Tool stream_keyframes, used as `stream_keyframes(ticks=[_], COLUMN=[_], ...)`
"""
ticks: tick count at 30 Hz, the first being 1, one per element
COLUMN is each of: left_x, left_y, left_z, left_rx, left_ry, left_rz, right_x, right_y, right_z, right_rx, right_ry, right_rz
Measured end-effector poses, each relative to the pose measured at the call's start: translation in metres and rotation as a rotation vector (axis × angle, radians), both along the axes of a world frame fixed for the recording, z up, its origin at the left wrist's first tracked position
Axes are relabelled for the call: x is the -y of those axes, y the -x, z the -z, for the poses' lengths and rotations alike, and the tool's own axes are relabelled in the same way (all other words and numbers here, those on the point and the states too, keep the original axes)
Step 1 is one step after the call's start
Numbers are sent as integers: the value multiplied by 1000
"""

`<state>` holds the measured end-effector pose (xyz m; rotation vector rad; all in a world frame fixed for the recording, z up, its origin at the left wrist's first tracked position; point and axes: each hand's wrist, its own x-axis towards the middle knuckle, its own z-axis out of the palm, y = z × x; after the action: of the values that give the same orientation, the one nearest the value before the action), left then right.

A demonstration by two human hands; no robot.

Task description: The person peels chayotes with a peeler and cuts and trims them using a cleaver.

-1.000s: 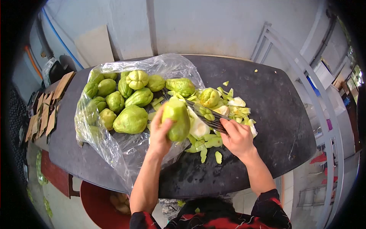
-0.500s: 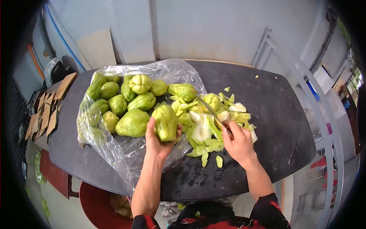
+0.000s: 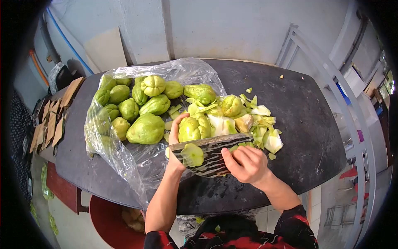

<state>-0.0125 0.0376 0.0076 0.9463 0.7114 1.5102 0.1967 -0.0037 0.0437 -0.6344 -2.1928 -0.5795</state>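
Note:
My left hand [image 3: 175,162] is wrapped around a green chayote [image 3: 195,125], held above the table's middle. Closed on a knife, my right hand [image 3: 248,164] keeps the broad, dark-and-light striped blade [image 3: 213,157] across the chayote's near end. A pale green slice [image 3: 192,155] clings to the flat of the blade. The knife's handle is mostly hidden in my fingers. Just beyond the knife lie green peelings and pale cut pieces [image 3: 222,124], with another chayote [image 3: 231,106] among them. Several whole chayotes [image 3: 145,128] rest on a clear plastic bag [image 3: 119,159] at the left.
The dark table [image 3: 290,124] has rounded edges and backs onto a grey wall. A red tub [image 3: 100,213] with pale pieces inside stands below the near left edge. Grey metal rails [image 3: 352,120] rise on the right, and brown cardboard pieces [image 3: 52,124] lie at the left.
The knife has swung left from the peelings onto the chayote's near end, and a slice now sticks to its blade. My left hand has turned the chayote and shifted slightly right.

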Motion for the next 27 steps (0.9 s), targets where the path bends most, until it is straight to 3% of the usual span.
stream_keyframes(ticks=[5, 12, 14, 20, 21, 22, 27], left_x=[-1, 4, 6, 1, 6, 9, 10], left_y=[1, 0, 0, 3, 6, 3, 6], left_z=[8, -1, -5, 6, 3, -5, -10], left_rx=[-265, -252, -411, -371, -353, -283, -221], left_ry=[-72, -45, -200, -50, -188, -89, -93], left_rz=[-99, -82, -150, -109, -41, -6, 40], right_x=[6, 5, 6, -2, -14, -24, -15], right_y=[3, 6, 6, 1, -7, -12, -10], right_z=[-3, -2, -2, 2, 11, 17, 13], right_rx=[25, 46, 51, 37, 24, 15, 67], right_ry=[26, -20, -22, 16, 70, 114, 72], right_rz=[-38, -38, -53, 27, 73, 119, 150])
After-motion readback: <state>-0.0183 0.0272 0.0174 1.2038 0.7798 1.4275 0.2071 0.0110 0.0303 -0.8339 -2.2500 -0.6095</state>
